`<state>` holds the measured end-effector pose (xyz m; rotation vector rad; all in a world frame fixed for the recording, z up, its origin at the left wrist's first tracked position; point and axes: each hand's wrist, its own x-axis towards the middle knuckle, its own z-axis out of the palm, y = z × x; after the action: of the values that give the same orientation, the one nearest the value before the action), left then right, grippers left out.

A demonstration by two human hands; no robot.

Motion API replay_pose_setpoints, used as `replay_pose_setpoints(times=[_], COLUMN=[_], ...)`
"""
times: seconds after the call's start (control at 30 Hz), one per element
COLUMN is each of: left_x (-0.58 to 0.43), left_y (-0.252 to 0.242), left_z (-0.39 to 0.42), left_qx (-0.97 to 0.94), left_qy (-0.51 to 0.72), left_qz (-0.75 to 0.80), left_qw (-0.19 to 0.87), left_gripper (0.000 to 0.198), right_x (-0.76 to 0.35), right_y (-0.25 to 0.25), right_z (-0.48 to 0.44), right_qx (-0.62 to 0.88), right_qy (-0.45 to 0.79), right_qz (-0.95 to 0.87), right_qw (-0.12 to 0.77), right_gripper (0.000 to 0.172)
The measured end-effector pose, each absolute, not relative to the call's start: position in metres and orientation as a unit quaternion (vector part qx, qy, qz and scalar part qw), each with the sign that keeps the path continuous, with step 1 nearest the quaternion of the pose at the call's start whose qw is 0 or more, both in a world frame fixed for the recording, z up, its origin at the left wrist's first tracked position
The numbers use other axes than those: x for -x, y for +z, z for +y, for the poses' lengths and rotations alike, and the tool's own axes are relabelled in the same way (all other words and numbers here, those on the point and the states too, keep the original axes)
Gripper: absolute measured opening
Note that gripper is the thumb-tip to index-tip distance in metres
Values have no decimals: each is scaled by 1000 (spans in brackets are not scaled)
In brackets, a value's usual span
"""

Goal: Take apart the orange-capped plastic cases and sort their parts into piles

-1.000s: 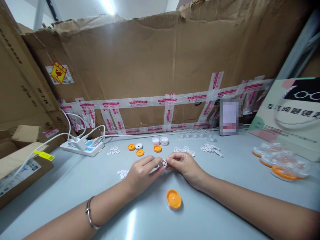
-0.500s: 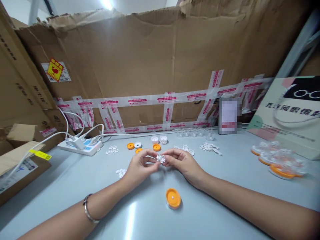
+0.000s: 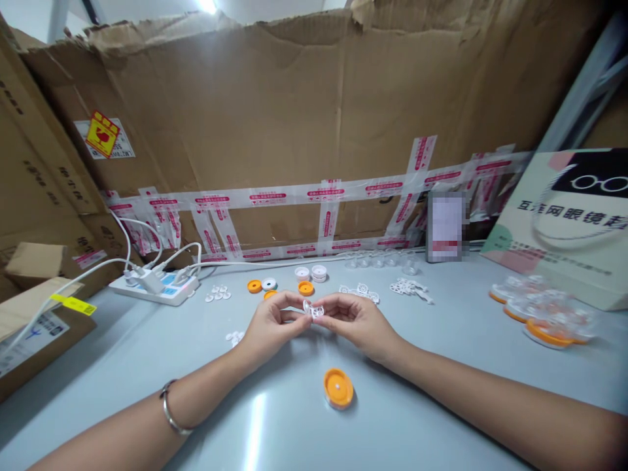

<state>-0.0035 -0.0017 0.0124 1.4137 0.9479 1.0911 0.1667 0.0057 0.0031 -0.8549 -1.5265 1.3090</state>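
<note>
My left hand (image 3: 273,325) and my right hand (image 3: 360,322) meet over the middle of the table, fingers pinched. Between the fingertips is a small white plastic part (image 3: 316,311) with round openwork in it, held from both sides; the fingers cover some of it. Below the hands an orange round piece (image 3: 338,387) with a raised rim and a pale dot at its centre lies on the table, on a whitish base. Behind the hands lie another orange ring (image 3: 305,288) and a heap of white openwork parts (image 3: 360,292).
Small white discs (image 3: 218,294) lie near a power strip (image 3: 154,286) at the left. More white parts (image 3: 411,288) and clear-topped orange pieces (image 3: 548,332) lie at the right. A phone-like screen (image 3: 445,226) leans against the large cardboard box (image 3: 294,118) at the back.
The white part has turned between my fingertips, so its openwork faces another way. Both hands stay nearly in place, and the view has shifted slightly.
</note>
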Motion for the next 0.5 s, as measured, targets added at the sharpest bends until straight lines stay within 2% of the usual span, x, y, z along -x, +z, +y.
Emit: replay_pose_setpoints(times=[0.23,0.5], left_x=[2,1], left_y=[14,18], left_z=[-3,-3], left_qx=[-602,-577], left_qy=[469,498], left_qz=[392,426], left_qw=[513,487], left_gripper=[29,31], right_x=[-167,-172], right_y=[6,8], right_z=[4,6], right_qx=[352,377], right_qy=[523,422], right_qz=[-630,-691], right_qw=[454,451], right_gripper=[23,20])
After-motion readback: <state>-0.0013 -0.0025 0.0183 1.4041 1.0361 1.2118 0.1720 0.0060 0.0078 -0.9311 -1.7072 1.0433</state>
